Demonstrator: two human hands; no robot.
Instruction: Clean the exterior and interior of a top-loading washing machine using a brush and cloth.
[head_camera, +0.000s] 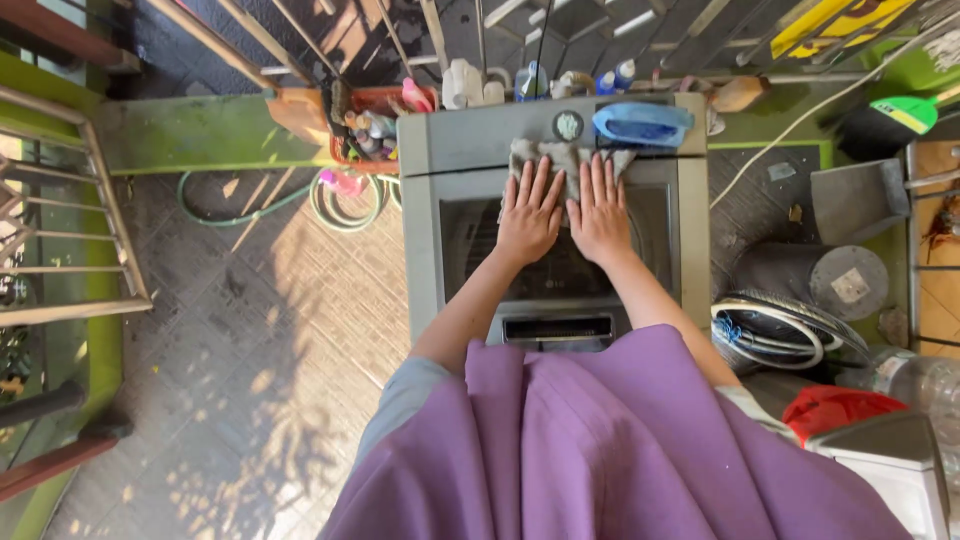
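Purple cloth (610, 450) fills the bottom of the head view; it is what the person wears, closest to the camera. Two bare arms reach out from it to a grey oven (440, 240) that stands on the floor.

Both hands lie flat on top of the oven, side by side and almost touching. Fingers on the left hand (530, 215) are stretched out and spread a little. Fingers on the right hand (600, 215) are stretched out too. Neither hand grips anything; both press down on a grey rag (560, 155). It lies crumpled at the far edge of the dark glass door (560, 270), mostly under the fingertips.

Just past the rag sits a round knob (568, 125), and beside that a blue tub (642, 123). Bottles (480, 82) stand behind the oven. A red crate (375, 125) of small things is on the left, near a green hose (345, 195) on the tile floor (250, 350).
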